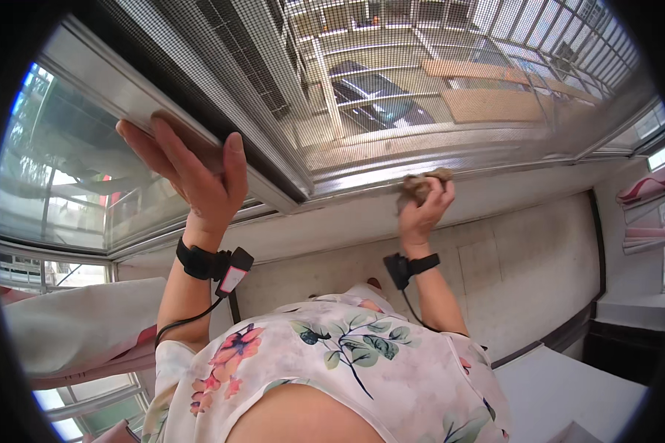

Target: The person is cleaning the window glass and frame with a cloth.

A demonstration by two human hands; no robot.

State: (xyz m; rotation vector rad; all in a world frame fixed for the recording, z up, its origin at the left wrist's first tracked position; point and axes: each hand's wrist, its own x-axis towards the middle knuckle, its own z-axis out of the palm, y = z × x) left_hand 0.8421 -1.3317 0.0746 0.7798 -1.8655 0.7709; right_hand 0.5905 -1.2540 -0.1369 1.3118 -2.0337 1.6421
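My left hand (199,171) is raised against the white frame (111,77) of a sliding glass window, its fingers on the frame and its thumb apart, holding nothing. In my right hand (425,213) is a crumpled brown cloth (421,185), pressed at the lower rail of the window (360,183), beside the insect screen (377,77). Both wrists wear black straps with small devices and cables. The part of the cloth inside my fingers is hidden, and its edge is slightly blurred.
Beyond the screen stand metal security bars (332,94), with a parked car (382,99) below. A pale ledge (354,221) runs under the window. Curtains (77,321) hang at the left and at the far right. A white surface (571,387) lies at the lower right.
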